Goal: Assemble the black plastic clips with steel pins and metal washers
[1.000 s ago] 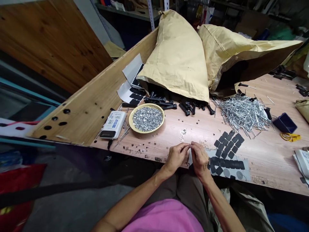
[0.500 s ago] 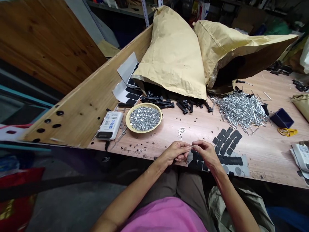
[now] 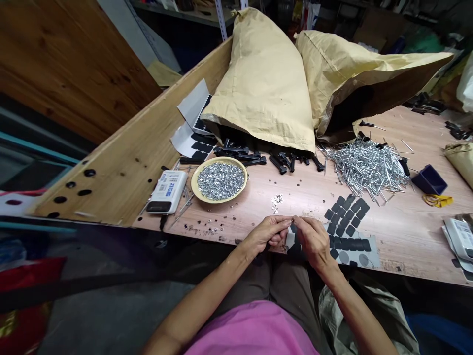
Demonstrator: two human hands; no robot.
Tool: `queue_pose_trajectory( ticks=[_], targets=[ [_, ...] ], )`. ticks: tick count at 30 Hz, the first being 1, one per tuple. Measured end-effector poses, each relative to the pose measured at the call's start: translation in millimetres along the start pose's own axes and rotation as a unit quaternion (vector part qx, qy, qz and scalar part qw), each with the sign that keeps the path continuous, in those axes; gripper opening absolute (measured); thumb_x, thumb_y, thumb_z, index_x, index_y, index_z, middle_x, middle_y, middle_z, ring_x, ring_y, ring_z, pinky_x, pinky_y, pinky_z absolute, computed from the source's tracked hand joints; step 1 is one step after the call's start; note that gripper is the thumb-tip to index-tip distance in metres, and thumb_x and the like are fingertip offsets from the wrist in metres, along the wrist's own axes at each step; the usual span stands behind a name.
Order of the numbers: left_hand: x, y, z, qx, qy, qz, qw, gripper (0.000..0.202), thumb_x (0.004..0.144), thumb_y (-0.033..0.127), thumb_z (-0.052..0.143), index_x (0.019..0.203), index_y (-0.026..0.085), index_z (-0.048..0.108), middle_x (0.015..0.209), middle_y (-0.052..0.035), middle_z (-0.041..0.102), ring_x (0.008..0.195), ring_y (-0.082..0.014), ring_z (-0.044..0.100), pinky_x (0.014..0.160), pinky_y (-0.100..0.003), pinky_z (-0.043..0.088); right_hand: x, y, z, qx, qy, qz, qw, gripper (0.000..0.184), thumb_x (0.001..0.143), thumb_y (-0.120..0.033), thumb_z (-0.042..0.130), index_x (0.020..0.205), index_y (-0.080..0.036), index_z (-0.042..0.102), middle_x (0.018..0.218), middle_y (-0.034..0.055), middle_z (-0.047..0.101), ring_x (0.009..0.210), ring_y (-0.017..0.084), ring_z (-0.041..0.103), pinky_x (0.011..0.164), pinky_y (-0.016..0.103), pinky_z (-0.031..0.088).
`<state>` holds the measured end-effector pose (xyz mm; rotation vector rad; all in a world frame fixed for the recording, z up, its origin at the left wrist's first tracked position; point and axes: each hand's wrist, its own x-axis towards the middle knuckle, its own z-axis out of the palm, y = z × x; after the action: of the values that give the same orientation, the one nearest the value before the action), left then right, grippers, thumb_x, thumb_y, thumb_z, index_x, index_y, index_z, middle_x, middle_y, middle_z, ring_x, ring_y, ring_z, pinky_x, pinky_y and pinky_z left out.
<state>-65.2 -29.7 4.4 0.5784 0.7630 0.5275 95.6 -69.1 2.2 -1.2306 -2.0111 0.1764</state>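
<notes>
Left hand (image 3: pixel 269 233), right hand (image 3: pixel 313 240): both curled, thumb and forefinger pinched, tips meeting at near edge of table (image 3: pixel 406 231). Piece between tips too small to identify. Pad sheet (image 3: pixel 354 245) under right hand, running to 3 o'clock. Small silver heap (image 3: pixel 276 201) at 12, dish (image 3: pixel 220 180) at 10. Judgement: brace wrists on edge; work low over sheet so dropped piece stays findable.

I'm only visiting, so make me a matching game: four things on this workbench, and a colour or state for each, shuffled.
Things:
1 dish
2 long pins
3 small box
4 power bank

Looks:
A white with blue print
B navy blue
C yellow, filled with tiny metal bits
D silver, heaped loose

Pairs: 1-C, 2-D, 3-B, 4-A
</notes>
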Motion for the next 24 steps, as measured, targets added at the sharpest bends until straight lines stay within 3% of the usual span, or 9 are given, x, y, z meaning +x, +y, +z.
queue_pose_trajectory(
  ticks=[5, 10, 17, 24],
  targets=[
    [-3, 2, -1.4, 0.01, -0.021, -0.006, 1.0, 0.049, 0.057, 0.044, 0.076, 0.093, 0.013, 0.064, 0.045, 0.0093, 0.044, 0.031, 0.0014, 0.022, 0.034, -0.015, 0.008, 13, -3, -12, 0.084, 0.004, 0.099, 0.991, 0.021, 0.088, -0.025, 0.051, 0.104, -0.025, 0.064, 0.099, 0.0063, 0.069, 0.091, 0.019, 0.064, 0.077, 0.034, 0.053],
    [-3, 1, 1.2, 0.024, -0.013, -0.007, 1.0, 0.043, 0.061, 0.044, 0.074, 0.087, 0.012, 0.062, 0.045, 0.0092, 0.044, 0.03, 0.0015, 0.022, 0.033, -0.015, 0.008, 16, 4, -13, 0.095, -0.062, 0.088, 0.99, 0.019, 0.088, -0.031, 0.051, 0.094, -0.028, 0.069, 0.087, 0.0035, 0.07, 0.079, 0.018, 0.065, 0.07, 0.031, 0.054],
    [-1, -2, 1.0, 0.059, 0.022, 0.021, 0.998, 0.045, 0.059, 0.048, 0.073, 0.081, 0.011, 0.061, 0.044, 0.0086, 0.046, 0.029, 0.0007, 0.024, 0.031, -0.016, 0.01, 11, 4, -2, 0.004, -0.062, 0.058, 0.996, 0.024, 0.09, -0.029, 0.046, 0.09, -0.022, 0.069, 0.084, 0.0079, 0.069, 0.076, 0.019, 0.063, 0.07, 0.032, 0.052],
    [-2, 1, 2.8, 0.045, 0.005, 0.029, 0.999, 0.042, 0.059, 0.047, 0.073, 0.078, 0.012, 0.06, 0.045, 0.0081, 0.047, 0.029, 0.0009, 0.023, 0.032, -0.016, 0.011, 8, -2, 2, 0.087, -0.016, 0.156, 0.984, 0.016, 0.085, -0.029, 0.052, 0.085, -0.024, 0.068, 0.079, 0.0035, 0.07, 0.07, 0.017, 0.065, 0.067, 0.03, 0.053]
  ],
)
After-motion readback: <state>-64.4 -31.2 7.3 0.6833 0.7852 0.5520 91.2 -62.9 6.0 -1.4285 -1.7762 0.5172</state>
